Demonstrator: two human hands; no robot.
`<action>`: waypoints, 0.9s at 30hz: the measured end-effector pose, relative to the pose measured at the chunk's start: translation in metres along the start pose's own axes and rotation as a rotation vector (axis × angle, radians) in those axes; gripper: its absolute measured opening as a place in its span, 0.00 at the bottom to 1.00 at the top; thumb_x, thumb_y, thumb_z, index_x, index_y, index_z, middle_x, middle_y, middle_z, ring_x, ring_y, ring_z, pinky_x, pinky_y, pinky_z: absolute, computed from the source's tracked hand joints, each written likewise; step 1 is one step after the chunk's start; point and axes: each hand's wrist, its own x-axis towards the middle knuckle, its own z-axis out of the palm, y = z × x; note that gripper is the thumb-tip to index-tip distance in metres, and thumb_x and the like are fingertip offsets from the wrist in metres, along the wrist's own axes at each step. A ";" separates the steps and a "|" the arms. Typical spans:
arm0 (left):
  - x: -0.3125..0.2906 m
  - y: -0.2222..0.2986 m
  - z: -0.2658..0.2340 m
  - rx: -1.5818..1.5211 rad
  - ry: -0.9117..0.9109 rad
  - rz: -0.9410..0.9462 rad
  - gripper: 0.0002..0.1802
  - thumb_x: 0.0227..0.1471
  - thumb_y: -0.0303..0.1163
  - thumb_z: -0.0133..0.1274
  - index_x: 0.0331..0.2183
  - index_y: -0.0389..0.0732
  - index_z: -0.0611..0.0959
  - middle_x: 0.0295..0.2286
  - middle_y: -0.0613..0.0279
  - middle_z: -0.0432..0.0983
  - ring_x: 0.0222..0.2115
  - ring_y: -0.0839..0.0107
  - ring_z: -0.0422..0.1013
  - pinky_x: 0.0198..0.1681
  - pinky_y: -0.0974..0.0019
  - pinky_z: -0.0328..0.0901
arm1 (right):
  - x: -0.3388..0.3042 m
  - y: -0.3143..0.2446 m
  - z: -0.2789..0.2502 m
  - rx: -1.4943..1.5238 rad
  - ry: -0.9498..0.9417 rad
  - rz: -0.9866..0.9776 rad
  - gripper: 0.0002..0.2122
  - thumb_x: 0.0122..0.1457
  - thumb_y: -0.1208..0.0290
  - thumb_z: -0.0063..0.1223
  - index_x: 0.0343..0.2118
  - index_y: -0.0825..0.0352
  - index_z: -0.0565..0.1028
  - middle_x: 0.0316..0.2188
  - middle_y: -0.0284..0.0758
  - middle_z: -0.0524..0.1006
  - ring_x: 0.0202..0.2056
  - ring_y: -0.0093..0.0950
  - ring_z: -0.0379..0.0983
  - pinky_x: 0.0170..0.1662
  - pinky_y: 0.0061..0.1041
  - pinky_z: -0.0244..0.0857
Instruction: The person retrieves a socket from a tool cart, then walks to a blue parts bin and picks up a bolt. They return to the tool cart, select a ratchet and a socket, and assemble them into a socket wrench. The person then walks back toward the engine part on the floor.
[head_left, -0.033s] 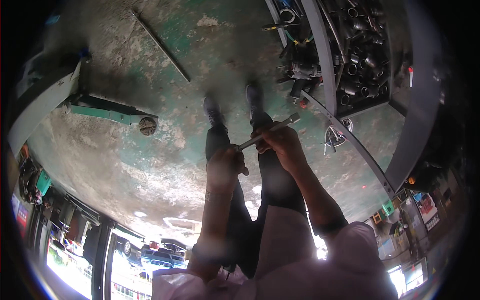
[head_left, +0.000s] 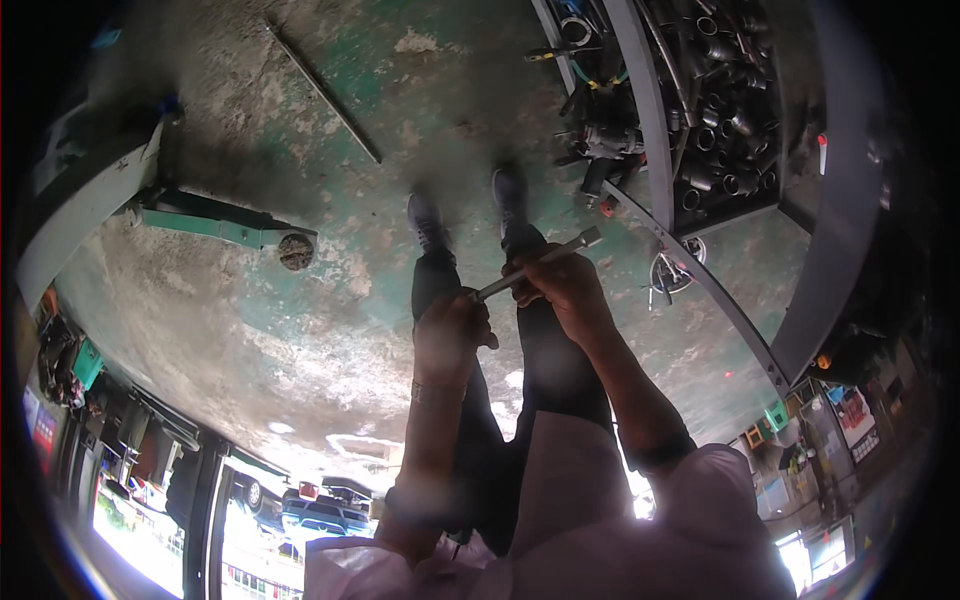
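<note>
Green-patched concrete floor (head_left: 300,330) spreads below a grey rack (head_left: 648,110) of dark pipe pieces (head_left: 740,120); a thin rod (head_left: 322,92) lies ahead. Over dark trousers (head_left: 560,370), a metal wrench (head_left: 576,245) slants, gripped by the left hand (head_left: 452,325) at its lower end and the right hand (head_left: 560,282) nearer its head.

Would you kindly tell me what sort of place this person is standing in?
Most likely a vehicle repair workshop: there are dark, tube-shaped metal parts heaped together, a green metal arm with a round pad, and a car in the bright background.
</note>
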 end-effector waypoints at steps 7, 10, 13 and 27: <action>0.000 0.000 -0.006 0.387 -0.022 0.203 0.08 0.35 0.26 0.56 0.25 0.40 0.76 0.21 0.62 0.71 0.22 0.67 0.69 0.22 0.67 0.66 | 0.003 0.003 0.003 0.189 -0.044 0.025 0.12 0.56 0.69 0.51 0.36 0.75 0.73 0.31 0.43 0.77 0.26 0.27 0.75 0.30 0.23 0.72; 0.000 -0.014 -0.004 0.193 0.057 0.211 0.06 0.36 0.24 0.54 0.23 0.42 0.75 0.20 0.63 0.70 0.22 0.66 0.68 0.24 0.65 0.65 | 0.001 0.005 0.004 0.169 -0.037 -0.050 0.11 0.55 0.70 0.53 0.35 0.75 0.75 0.26 0.40 0.77 0.25 0.26 0.75 0.31 0.22 0.71; 0.003 -0.019 -0.006 -0.091 -0.012 0.164 0.01 0.48 0.23 0.49 0.26 0.38 0.73 0.18 0.63 0.68 0.21 0.73 0.67 0.20 0.72 0.62 | 0.001 0.005 0.005 0.255 -0.060 0.059 0.11 0.55 0.71 0.52 0.34 0.75 0.75 0.26 0.40 0.77 0.26 0.26 0.76 0.31 0.22 0.70; -0.012 0.020 0.000 -0.067 -0.023 -0.042 0.14 0.58 0.29 0.37 0.21 0.38 0.69 0.14 0.65 0.60 0.11 0.77 0.58 0.12 0.73 0.56 | 0.001 0.006 0.006 0.357 -0.038 0.124 0.11 0.56 0.73 0.49 0.35 0.79 0.73 0.29 0.45 0.76 0.28 0.30 0.77 0.31 0.24 0.74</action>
